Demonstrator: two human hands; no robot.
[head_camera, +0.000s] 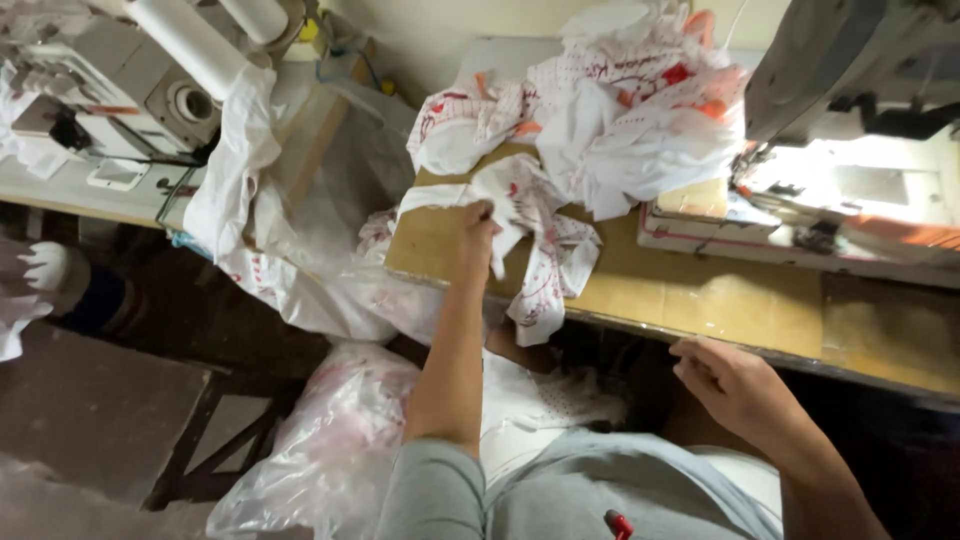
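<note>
The right hand (735, 385) is hovering nearest the camera at the front edge of the wooden table (720, 300), fingers loosely curled and holding nothing. Farther out, the left hand (478, 232) is reaching over the table's left end, fingers pinching a white cloth piece with red print (535, 250), which is draping off the edge below a heap of similar pieces (610, 110) beside the sewing machine (860, 130).
</note>
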